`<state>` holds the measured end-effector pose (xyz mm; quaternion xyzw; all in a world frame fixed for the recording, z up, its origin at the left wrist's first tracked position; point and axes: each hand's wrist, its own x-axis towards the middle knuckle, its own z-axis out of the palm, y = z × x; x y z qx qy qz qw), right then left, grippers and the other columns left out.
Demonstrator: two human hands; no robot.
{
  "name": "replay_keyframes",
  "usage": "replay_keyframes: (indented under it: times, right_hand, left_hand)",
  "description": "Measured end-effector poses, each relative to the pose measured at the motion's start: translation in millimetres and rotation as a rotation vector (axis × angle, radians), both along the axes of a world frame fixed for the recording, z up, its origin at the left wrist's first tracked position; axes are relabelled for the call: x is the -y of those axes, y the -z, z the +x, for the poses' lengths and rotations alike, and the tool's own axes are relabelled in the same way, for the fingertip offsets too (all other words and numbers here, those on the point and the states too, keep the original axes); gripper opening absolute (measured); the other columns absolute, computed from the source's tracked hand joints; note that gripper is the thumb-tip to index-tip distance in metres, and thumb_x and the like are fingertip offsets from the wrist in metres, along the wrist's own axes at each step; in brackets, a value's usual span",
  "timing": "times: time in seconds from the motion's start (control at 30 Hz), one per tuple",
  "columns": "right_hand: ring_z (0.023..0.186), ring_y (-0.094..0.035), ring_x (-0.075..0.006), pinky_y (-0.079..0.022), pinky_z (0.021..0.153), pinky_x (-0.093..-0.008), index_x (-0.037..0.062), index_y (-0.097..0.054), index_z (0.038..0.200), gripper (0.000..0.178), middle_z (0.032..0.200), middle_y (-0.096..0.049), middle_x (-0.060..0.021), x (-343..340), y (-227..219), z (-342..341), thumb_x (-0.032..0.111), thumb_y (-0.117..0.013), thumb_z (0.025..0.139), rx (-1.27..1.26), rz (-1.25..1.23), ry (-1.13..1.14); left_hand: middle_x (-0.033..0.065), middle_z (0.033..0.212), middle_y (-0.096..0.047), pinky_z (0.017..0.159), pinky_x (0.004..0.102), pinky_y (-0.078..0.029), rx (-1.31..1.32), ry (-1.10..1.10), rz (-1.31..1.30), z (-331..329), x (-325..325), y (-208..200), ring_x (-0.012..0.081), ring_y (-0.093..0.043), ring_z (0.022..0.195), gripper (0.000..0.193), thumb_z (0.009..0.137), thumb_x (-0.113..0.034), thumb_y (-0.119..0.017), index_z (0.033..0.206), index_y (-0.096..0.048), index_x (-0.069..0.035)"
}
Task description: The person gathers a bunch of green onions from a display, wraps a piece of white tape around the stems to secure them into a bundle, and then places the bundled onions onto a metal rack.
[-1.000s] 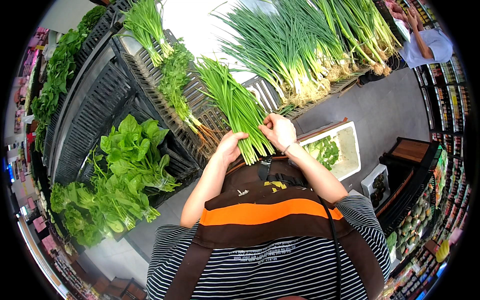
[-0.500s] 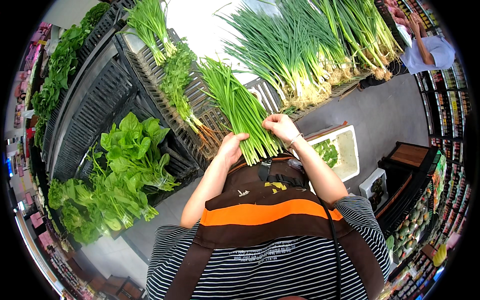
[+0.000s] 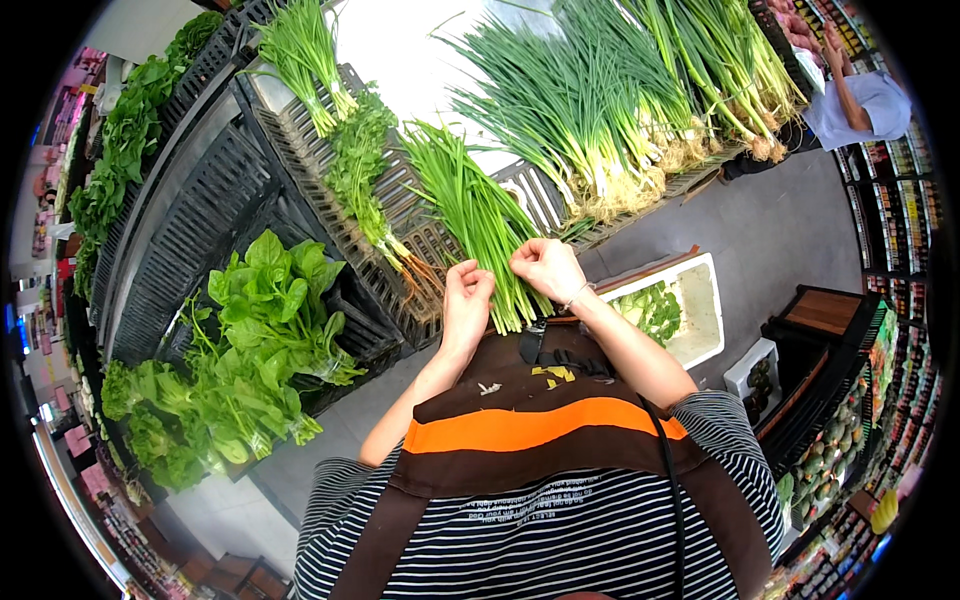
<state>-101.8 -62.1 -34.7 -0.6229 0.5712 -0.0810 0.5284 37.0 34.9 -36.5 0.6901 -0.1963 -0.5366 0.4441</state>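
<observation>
A long bunch of green garlic chives point(image 3: 470, 200) lies on the black slatted rack, its cut ends toward my apron. On its left side my left hand point(image 3: 464, 305) is closed, with thumb and fingers curled together beside the stems. Across from it, my right hand point(image 3: 553, 270) pinches over the bunch's right edge, near the lower stems. Whatever is between the fingertips of either hand is too small to make out. A bunch of coriander point(image 3: 360, 165) with reddish roots rests just left of the chives.
Spring onions point(image 3: 610, 130) with pale roots lie right of the chives. Leafy greens point(image 3: 270, 300) fill the lower left bin. A white foam box point(image 3: 700, 300) with loose leaves stands on the floor at right. Another person point(image 3: 860, 105) is at the far right.
My left hand has loosened from the chives and curled its fingers beside them. My right hand has shifted slightly left over the stems.
</observation>
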Motion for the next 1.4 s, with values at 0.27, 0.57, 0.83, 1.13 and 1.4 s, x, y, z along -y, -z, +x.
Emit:
replay_keyframes:
  times: [0.27,0.57,0.83,1.13,1.4]
  right_hand:
    - [0.078,-0.065,-0.0132,-0.051,0.076,-0.0276,-0.0001,-0.070,0.087,0.026,0.080,-0.070,-0.0088,5.2,17.0,0.8,0.023,-0.069,0.074,0.259,0.258,0.066]
    - [0.072,-0.067,-0.0177,-0.052,0.072,-0.0304,0.0021,-0.070,0.082,0.032,0.078,-0.069,-0.0130,4.7,5.4,4.9,0.033,-0.073,0.073,0.044,0.095,-0.062]
    - [0.064,-0.064,-0.0164,-0.049,0.060,-0.0303,0.0010,-0.062,0.081,0.024,0.068,-0.065,-0.0097,-10.3,-28.8,4.6,0.024,-0.068,0.082,0.158,-0.065,-0.041]
    - [0.061,-0.059,-0.0104,-0.049,0.056,-0.0251,0.0006,-0.056,0.084,0.008,0.076,-0.064,-0.0074,-54.6,-61.6,-43.2,0.005,-0.061,0.088,0.572,-0.359,0.133]
    - [0.062,-0.057,-0.0092,-0.049,0.053,-0.0215,0.0013,-0.054,0.094,0.013,0.081,-0.064,-0.0084,-106.4,36.2,-214.4,0.014,-0.057,0.094,0.238,-0.221,0.983]
  left_hand:
    - [0.0071,0.095,-0.063,0.070,0.0278,-0.053,-0.712,-0.023,0.066,6.4,3.7,-4.1,0.0172,-0.064,0.086,0.020,0.094,-0.016,-0.055,0.109,-0.052,-0.003]
    - [0.0038,0.095,-0.064,0.070,0.0268,-0.053,-0.694,-0.042,0.098,7.8,1.7,3.4,0.0149,-0.064,0.086,0.017,0.090,-0.010,-0.060,0.106,-0.054,-0.005]
    - [0.0047,0.093,-0.063,0.072,0.0271,-0.055,-0.929,-0.210,0.087,8.3,-3.7,18.0,0.0156,-0.064,0.086,0.014,0.092,-0.010,-0.057,0.105,-0.053,-0.005]
    - [0.0071,0.095,-0.062,0.080,0.0297,-0.056,-0.824,-0.194,0.072,13.5,-4.9,26.3,0.0167,-0.064,0.090,0.015,0.093,-0.009,-0.057,0.104,-0.054,0.000]
    - [0.0049,0.102,-0.064,0.082,0.0287,-0.049,-0.416,-0.011,0.165,15.2,-8.3,0.9,0.0127,-0.059,0.095,0.024,0.094,-0.012,-0.055,0.117,-0.056,-0.004]
